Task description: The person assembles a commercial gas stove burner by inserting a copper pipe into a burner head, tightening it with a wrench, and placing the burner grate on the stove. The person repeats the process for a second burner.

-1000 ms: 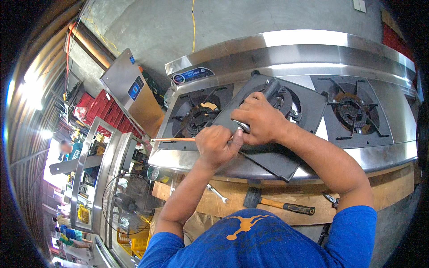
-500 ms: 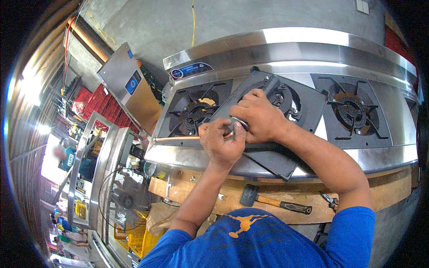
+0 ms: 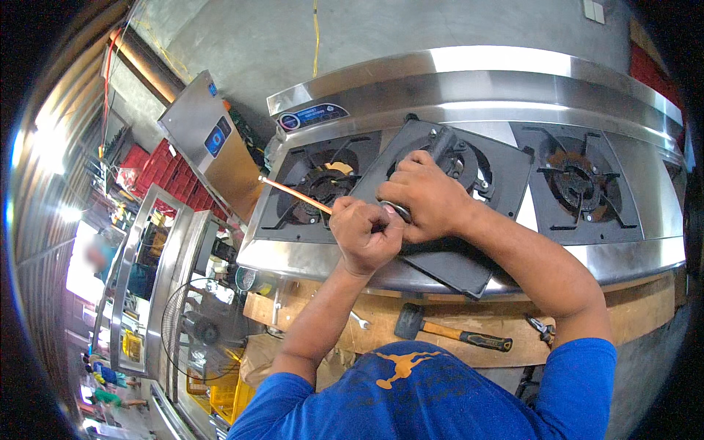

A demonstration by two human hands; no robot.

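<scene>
My left hand [image 3: 367, 235] is closed around a thin copper-coloured tube [image 3: 297, 193] with a pale fitting at its far left end. The tube slants up and left over the left burner [image 3: 319, 180]. My right hand [image 3: 429, 194] wraps round a dark burner pipe [image 3: 443, 143]; part of that pipe is hidden under the fingers. Between the hands shows a dark round pipe end [image 3: 397, 210], where the left thumb and fingers touch or nearly touch it. Beneath both hands a black burner plate [image 3: 506, 176] lies turned at an angle across the middle of the steel stove [image 3: 323, 253].
A right burner [image 3: 576, 180] sits in the stove top. On the wooden bench [image 3: 587, 319] in front lie a mallet [image 3: 447, 330], a wrench [image 3: 359, 320] and pliers [image 3: 541, 330]. A fan [image 3: 202, 326] stands at left, near a steel panel [image 3: 213, 143]. Other people are farther off.
The copper-coloured tube has swung from nearly level to slanting upward at its far end. My left hand has turned and its fingers have curled tighter. My right hand stays nearly in place.
</scene>
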